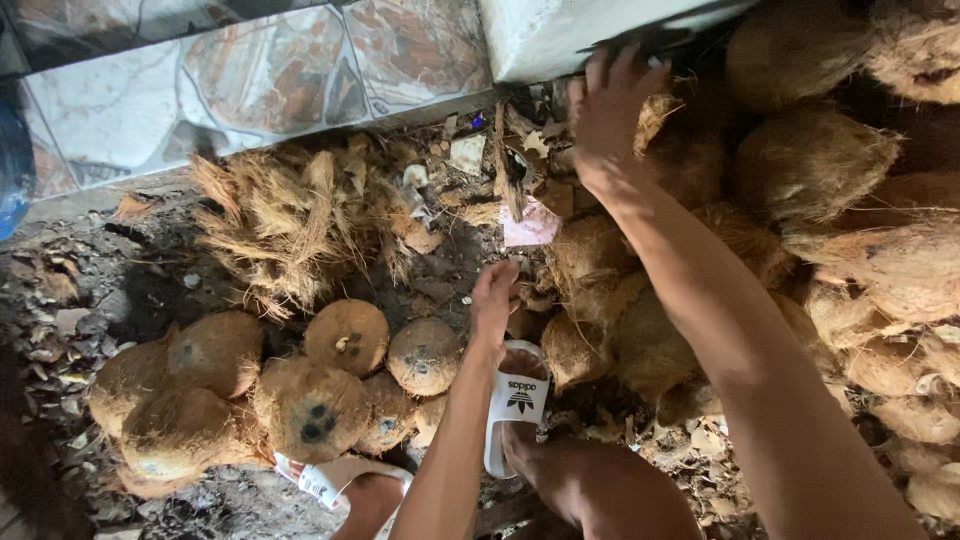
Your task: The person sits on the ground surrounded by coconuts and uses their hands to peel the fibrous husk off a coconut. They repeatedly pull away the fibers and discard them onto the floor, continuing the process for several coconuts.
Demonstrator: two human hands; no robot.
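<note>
Head view only. Right hand (612, 110) is stretched far forward and up, arm nearly straight, fingers spread and laid over the top of a husked coconut (690, 160) in the heap (850, 240) at the right — palm down, touching, not closed round it. Fingertips run into the shadow under the white ledge (560, 35), so the exact grip is hard to make out. Left hand (493, 300) is lower, arm coming up from the bottom edge, fingers loosely curled and pointing at the near edge of the heap; whether it holds anything I cannot tell — it looks empty.

Heap at the right is cut off by the frame's top and right edges, so no full count; about a dozen coconuts show. A separate cluster (300, 390) of peeled round nuts lies on the ground at lower left, well apart from the hands: roughly eight, some partly hidden behind others. A pile of torn husk (280, 215) sits behind that cluster, near the tiled wall (250, 80).

Two feet in white slides (515, 400) at the bottom, the left one cut off. Ground is dark dirt with husk scraps.
</note>
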